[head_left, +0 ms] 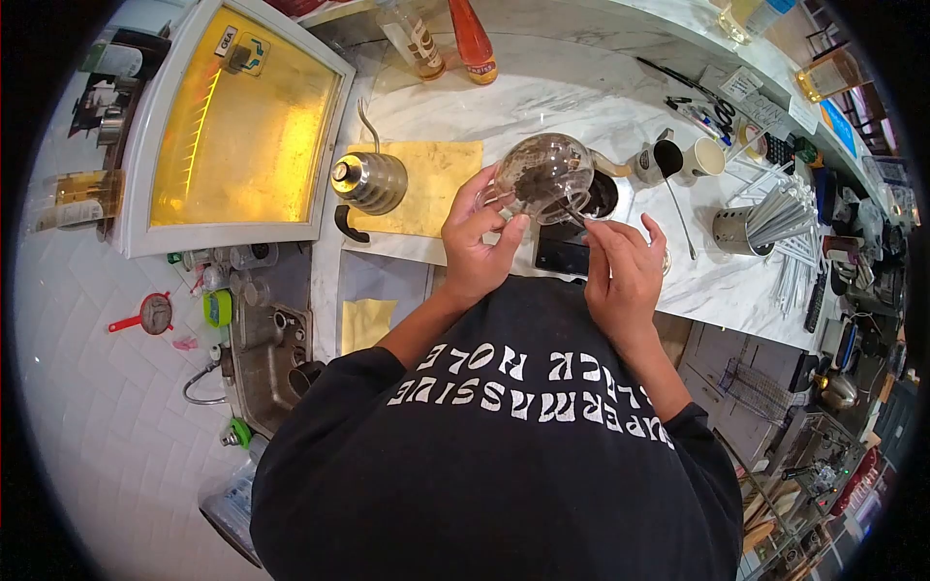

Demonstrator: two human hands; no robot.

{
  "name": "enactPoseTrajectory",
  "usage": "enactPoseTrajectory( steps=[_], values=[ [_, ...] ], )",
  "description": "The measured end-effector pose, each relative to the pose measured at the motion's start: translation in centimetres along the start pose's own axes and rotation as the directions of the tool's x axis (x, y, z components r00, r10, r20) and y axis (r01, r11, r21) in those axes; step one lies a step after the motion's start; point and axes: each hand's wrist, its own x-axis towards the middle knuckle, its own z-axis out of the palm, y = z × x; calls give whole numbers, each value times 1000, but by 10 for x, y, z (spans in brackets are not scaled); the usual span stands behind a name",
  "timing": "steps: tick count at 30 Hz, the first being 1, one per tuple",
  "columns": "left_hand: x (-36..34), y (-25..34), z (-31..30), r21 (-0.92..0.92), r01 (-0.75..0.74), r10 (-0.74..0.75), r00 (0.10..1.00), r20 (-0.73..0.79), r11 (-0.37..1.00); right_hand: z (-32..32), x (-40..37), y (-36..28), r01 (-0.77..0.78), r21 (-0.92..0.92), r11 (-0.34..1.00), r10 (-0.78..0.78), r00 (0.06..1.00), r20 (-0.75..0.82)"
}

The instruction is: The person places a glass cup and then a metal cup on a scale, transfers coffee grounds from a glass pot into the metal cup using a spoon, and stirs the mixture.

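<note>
A round glass coffee server [547,174] is tilted in front of me, its mouth towards my right hand and dark brown showing through the glass. My left hand [481,237] is closed round its handle side. My right hand [625,276] is at the mouth, thumb and fingers pinching a thin dark stick [579,217] whose far end I cannot make out. Below the server is a black scale [562,250], partly covered. Just behind my right fingers lies a round holder with dark contents [603,197], half hidden by the server.
A steel gooseneck kettle [373,184] stands on a yellow cloth [441,174] to the left. Bottles, including a red one [473,44], stand at the back. Cups [703,157], a long spoon [681,218] and a tin of straws [744,232] are right. A sink [276,373] lies lower left.
</note>
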Motion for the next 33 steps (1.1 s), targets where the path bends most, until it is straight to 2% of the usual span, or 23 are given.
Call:
enactPoseTrajectory(
  steps=[5, 8, 16, 20, 24, 28, 31, 33],
  values=[
    [-1, -6, 0, -119, 175, -181, 982, -43, 977, -2, 3, -1, -7, 14, 1000, 7, 1000, 5],
    [-3, -10, -1, -214, 161, -171, 985, -29, 964, -5, 10, -4, -17, 3, 1000, 17, 1000, 23],
    [-6, -11, 0, -183, 109, -116, 993, -28, 977, -7, 13, -10, -38, -14, 999, 40, 995, 96],
    [-5, -8, -1, -106, 93, -96, 995, -25, 990, -6, 9, -7, -117, 49, 992, 113, 989, 91],
    [-5, -11, 1, -124, 72, -76, 997, -33, 990, -8, 7, -4, -265, 166, 950, 242, 959, 145],
    [-5, -9, 2, -119, 94, -99, 994, -35, 988, -10, 8, -2, -402, 276, 873, 354, 911, 210],
    [-6, -10, 2, -88, 112, -115, 993, -33, 990, -9, 10, -6, -620, 455, 639, 530, 784, 324],
    [-8, -15, 1, -67, 107, -109, 994, -26, 992, -2, 5, 4, -648, 589, 482, 554, 747, 368]
  ],
)
